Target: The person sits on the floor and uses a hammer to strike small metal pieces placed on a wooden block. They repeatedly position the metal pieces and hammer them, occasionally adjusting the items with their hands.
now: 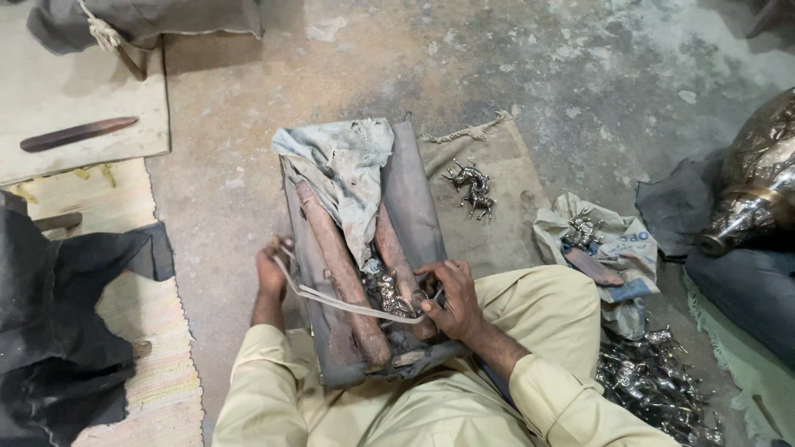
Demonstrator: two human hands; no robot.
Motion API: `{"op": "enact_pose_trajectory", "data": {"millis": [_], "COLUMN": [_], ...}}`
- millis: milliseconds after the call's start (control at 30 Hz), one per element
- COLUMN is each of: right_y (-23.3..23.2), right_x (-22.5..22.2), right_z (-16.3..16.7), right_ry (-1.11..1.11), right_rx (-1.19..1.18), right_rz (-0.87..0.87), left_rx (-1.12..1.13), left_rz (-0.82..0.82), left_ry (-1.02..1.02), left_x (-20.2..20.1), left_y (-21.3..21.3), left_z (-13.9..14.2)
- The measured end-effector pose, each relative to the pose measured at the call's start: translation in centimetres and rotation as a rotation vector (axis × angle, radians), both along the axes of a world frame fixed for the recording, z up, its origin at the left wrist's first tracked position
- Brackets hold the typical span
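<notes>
A person in pale clothes sits on a concrete floor (248, 124), seen from above. At centre frame a padded block (410, 199) carries two wooden bars (339, 273) clamping a small silvery metal figurine (387, 291). The left hand (270, 269) grips a strap (331, 300); the right hand (451, 300) pinches its other end beside the figurine. Two figurines (470, 187) lie on cloth above; a heap (654, 385) waits at lower right.

Left grip (272, 271) and right grip (451, 296) clenched.
</notes>
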State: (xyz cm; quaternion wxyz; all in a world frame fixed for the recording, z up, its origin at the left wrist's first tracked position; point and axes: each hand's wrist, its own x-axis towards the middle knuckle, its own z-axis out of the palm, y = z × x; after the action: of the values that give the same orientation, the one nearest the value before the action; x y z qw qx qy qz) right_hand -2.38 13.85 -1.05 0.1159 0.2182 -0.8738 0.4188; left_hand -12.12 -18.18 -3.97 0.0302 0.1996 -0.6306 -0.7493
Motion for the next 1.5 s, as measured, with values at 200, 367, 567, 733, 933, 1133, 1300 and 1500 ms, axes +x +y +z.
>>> {"op": "enact_pose_trajectory", "data": {"millis": [200,367,567,733,933,1133,1300,1500], "right_y": [0.2,0.6,0.6,0.6,0.6,0.6,0.6,0.4], "right_x": [0.1,0.1,-0.3,-0.1,-0.1,-0.2,-0.1,0.0], "right_z": [-0.3,-0.8,-1.4,-1.3,-1.1,-1.1,-1.0,-1.2], "right_ry": [0.012,0.011,0.006,0.012,0.027,0.025,0.021,0.022], "right_rx": [-0.011,-0.005,-0.008,-0.018,-0.014,-0.022,-0.011,0.005], "right_rz": [-0.004,0.003,-0.018,-0.011,-0.009,-0.002,-0.006,-0.016], "left_rx": [-0.809,-1.042,-0.785,-0.598,-0.809,-1.032,-0.359,-0.205], "left_rz": [-0.498,-0.137,-0.089,-0.672,-0.455,-0.49,-0.773,-0.593], "left_ry": [-0.373,-0.346,-0.113,-0.429,-0.486,-0.399,-0.324,-0.366], "left_x": [5.7,7.4,6.5,7.4,10.0,9.1,4.6,2.6], "left_y": [-2.5,-8.4,-8.5,-5.4,-11.1,-10.5,-1.6,2.3], "left_z": [-2.6,-1.2,-0.1,-1.9,-0.9,-0.2,-2.9,-4.7]}}
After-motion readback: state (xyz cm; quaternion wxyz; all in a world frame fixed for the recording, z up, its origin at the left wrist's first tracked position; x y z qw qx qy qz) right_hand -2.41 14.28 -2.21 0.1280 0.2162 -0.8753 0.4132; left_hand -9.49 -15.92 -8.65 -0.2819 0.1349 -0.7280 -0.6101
